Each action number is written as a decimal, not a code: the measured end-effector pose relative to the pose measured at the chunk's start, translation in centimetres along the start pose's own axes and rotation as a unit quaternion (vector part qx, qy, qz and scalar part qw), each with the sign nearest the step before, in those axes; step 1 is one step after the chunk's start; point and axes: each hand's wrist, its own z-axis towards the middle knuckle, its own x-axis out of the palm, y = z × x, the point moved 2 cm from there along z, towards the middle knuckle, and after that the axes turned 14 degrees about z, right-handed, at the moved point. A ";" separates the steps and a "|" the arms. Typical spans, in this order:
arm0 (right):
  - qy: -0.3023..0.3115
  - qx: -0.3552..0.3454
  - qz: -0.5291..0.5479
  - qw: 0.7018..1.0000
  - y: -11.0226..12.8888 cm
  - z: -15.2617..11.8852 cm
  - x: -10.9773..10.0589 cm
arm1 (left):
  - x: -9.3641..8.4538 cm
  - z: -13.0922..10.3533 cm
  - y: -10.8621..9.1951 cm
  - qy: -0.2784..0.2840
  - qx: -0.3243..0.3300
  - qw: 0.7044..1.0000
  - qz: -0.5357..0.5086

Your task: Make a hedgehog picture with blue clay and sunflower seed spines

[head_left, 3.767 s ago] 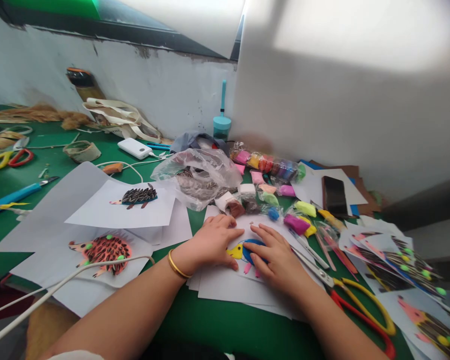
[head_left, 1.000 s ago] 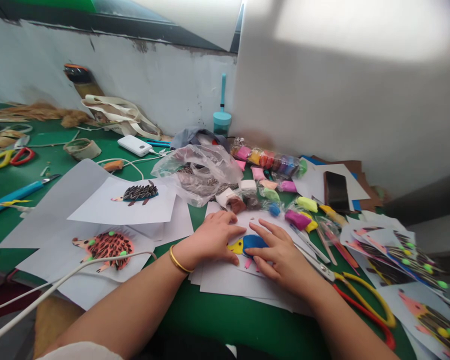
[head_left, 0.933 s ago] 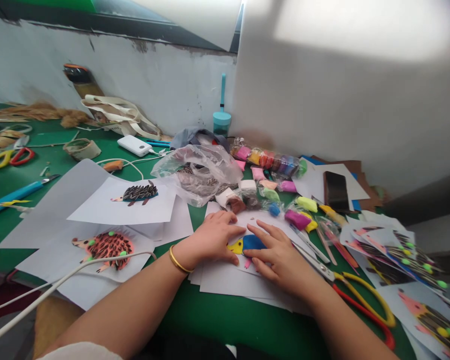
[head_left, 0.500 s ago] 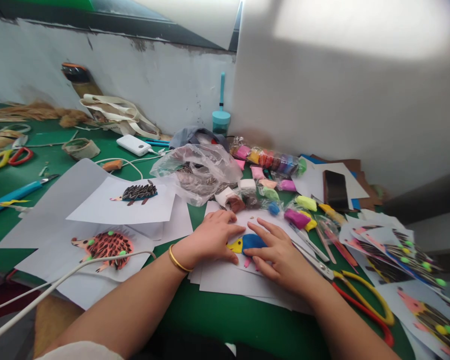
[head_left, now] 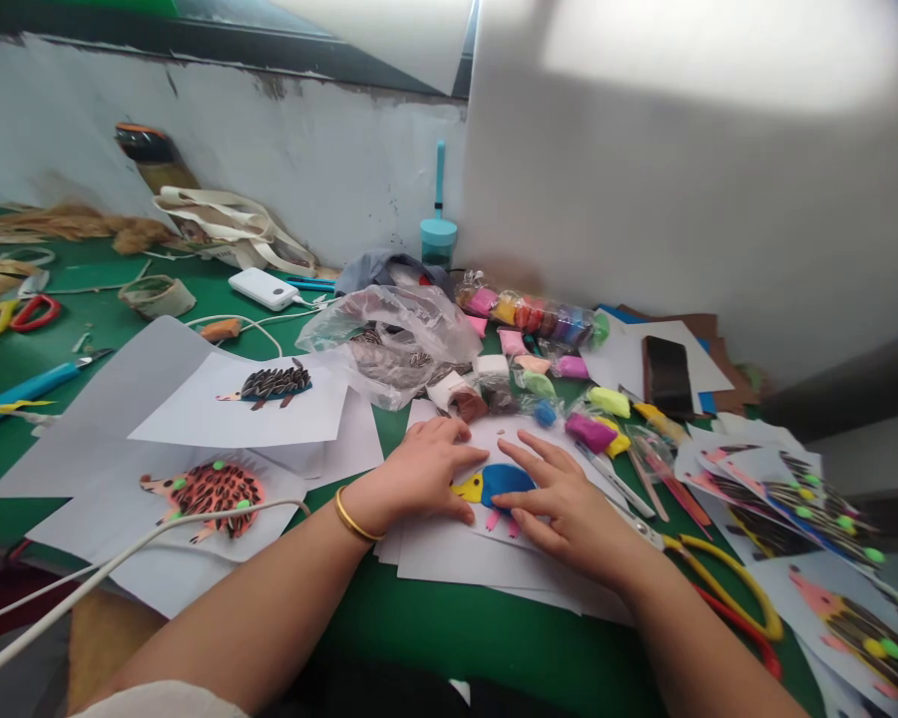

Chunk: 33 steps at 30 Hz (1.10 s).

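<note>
Loosely splayed, the bare left hand is rested beside the flat blue-and-yellow clay animal, which is touched by the splayed bare right hand. White paper is laid beneath the animal.

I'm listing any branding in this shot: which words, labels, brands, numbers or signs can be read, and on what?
Nothing can be read for certain.
Cream cloth bag with looped straps: dark print, too blurred to read.
White rectangular device with a cable: dark round mark, too small to make out.
Flat yellow-and-blue animal figure with pink legs: no writing visible.
</note>
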 end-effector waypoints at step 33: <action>0.042 0.012 0.018 0.999 0.0 0.0 -0.1 | 0.3 0.1 0.1 0.000 -0.002 1.000 0.004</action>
